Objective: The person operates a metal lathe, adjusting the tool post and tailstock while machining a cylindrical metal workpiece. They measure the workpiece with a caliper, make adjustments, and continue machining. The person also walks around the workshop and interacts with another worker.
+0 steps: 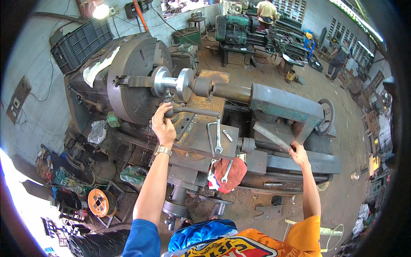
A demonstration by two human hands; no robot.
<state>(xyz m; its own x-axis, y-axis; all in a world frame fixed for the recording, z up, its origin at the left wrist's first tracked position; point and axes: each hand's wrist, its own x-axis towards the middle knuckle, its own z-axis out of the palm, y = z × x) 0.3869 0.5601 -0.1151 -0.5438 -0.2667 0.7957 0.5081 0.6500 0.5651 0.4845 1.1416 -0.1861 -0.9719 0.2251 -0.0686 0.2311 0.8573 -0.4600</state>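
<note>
I look down on a large old lathe. A shiny metal workpiece (172,82) is clamped in the big round chuck (132,77) and meets the tailstock (278,105) from the right. My left hand (163,123) is closed around the dark tool-post handle (195,111) just below the workpiece. My right hand (297,153) grips a long tailstock lever (269,136) at the lathe's right side. Wrenches (217,137) lie on the carriage (201,137), and a red rag (229,173) hangs below it with another wrench on it.
A dark plastic crate (81,43) sits on the headstock. An orange cable reel (99,202) and clutter stand on the floor at left. Other machines (239,32) and two people (266,10) are at the far end of the workshop. A handwheel (327,115) sticks out behind the tailstock.
</note>
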